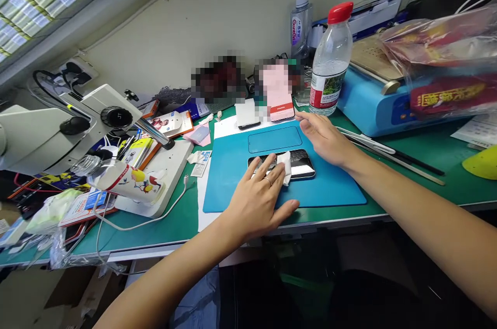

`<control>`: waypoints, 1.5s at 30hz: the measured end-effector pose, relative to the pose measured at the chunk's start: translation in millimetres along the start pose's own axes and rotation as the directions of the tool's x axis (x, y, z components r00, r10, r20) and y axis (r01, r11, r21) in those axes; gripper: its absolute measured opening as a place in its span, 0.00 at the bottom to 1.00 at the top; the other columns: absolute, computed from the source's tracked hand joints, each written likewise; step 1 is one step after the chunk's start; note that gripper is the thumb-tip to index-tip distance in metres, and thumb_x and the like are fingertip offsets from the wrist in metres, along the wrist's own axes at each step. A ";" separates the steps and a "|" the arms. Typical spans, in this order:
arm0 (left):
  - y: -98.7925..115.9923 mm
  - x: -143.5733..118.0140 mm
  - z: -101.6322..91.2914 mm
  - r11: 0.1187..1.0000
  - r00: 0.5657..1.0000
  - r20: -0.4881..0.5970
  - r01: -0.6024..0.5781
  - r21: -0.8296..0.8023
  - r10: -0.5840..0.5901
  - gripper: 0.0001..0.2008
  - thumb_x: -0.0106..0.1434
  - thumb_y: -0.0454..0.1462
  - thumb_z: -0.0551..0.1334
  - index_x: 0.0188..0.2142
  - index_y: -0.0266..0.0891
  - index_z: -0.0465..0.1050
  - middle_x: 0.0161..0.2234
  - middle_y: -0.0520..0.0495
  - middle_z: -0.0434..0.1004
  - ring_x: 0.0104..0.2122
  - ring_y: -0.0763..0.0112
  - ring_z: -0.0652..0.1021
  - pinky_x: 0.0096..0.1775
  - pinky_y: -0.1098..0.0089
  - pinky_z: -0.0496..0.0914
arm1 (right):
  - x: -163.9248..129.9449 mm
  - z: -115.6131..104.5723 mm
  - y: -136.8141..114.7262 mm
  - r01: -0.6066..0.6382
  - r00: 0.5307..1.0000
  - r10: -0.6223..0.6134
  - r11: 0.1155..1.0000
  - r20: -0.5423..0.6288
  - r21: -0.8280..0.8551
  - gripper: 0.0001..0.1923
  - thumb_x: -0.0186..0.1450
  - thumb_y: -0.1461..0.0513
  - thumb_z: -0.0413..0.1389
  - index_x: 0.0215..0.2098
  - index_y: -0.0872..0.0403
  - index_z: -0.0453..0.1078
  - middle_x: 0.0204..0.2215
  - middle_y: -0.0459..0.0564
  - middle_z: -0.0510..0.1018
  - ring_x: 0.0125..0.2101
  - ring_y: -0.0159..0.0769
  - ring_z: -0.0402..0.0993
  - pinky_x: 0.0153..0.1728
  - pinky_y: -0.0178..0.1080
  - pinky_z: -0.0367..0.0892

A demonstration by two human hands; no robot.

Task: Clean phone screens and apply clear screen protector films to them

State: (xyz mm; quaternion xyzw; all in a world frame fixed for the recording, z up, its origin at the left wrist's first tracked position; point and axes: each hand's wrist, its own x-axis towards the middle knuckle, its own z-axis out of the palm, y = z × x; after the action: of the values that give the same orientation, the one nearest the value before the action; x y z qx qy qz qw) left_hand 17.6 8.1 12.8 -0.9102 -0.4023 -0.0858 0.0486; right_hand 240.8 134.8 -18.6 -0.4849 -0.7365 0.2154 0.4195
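Observation:
A phone [306,167] with a dark, glossy face lies on the blue mat [330,197]. My left hand [258,197] is spread flat over its left part, a ring on one finger. Beside the index finger a folded white wipe [286,167] lies on the phone, partly under that finger. Behind the phone, a clear screen protector [275,140] with a dark outline lies on the mat. At the mat's right side my right hand [324,137] rests with fingers outstretched and nothing seen in it. Its fingertips are close to a second phone [282,109] showing a pink screen.
A water bottle [330,65] with a red cap stands behind my right hand, near a blue machine [361,96]. Long thin tools [392,153] lie at right. On the left are a microscope [112,111], a tilted jar [135,181] and a white cable [171,209].

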 end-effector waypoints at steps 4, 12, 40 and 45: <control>-13.7 -20.0 -6.0 0.994 0.996 0.019 0.087 0.070 -0.088 0.27 0.75 0.48 0.50 0.63 0.31 0.65 0.65 0.40 0.66 0.70 0.49 0.55 0.68 0.46 0.52 | -1.7 -1.6 -1.7 -0.024 1.000 0.024 1.000 0.004 0.006 0.38 0.68 0.35 0.37 0.61 0.45 0.68 0.58 0.56 0.75 0.62 0.57 0.62 0.62 0.61 0.56; 0.6 -11.4 -3.7 0.992 0.994 0.007 0.111 0.053 -0.111 0.27 0.74 0.48 0.50 0.62 0.31 0.66 0.64 0.38 0.68 0.68 0.46 0.58 0.67 0.46 0.54 | -0.9 0.7 -4.4 0.016 1.000 -0.016 1.000 0.013 0.004 0.39 0.67 0.34 0.37 0.60 0.46 0.69 0.57 0.56 0.76 0.61 0.57 0.63 0.62 0.61 0.57; 1.3 -31.0 -4.7 0.965 0.965 -0.067 0.258 0.049 -0.254 0.25 0.73 0.49 0.52 0.60 0.35 0.69 0.60 0.39 0.73 0.58 0.47 0.71 0.65 0.43 0.55 | 0.1 -2.0 -5.2 -0.027 1.000 0.028 0.999 0.008 -0.030 0.38 0.67 0.34 0.35 0.58 0.42 0.71 0.56 0.55 0.76 0.62 0.57 0.63 0.63 0.62 0.55; 10.7 -25.6 -3.2 0.971 0.969 -0.053 0.240 0.005 -0.240 0.27 0.73 0.49 0.52 0.61 0.33 0.68 0.61 0.38 0.72 0.60 0.47 0.69 0.66 0.43 0.54 | -0.5 0.5 -8.4 -0.025 0.999 0.027 0.999 0.036 -0.048 0.41 0.67 0.34 0.34 0.59 0.48 0.70 0.57 0.58 0.75 0.62 0.56 0.63 0.63 0.61 0.55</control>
State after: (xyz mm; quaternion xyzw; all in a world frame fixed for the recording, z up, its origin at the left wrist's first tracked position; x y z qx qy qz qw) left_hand 8.3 -18.1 10.7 -0.8521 -0.5084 -0.1124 0.0537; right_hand 236.1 130.8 -13.0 -0.5001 -0.7427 0.2124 0.3914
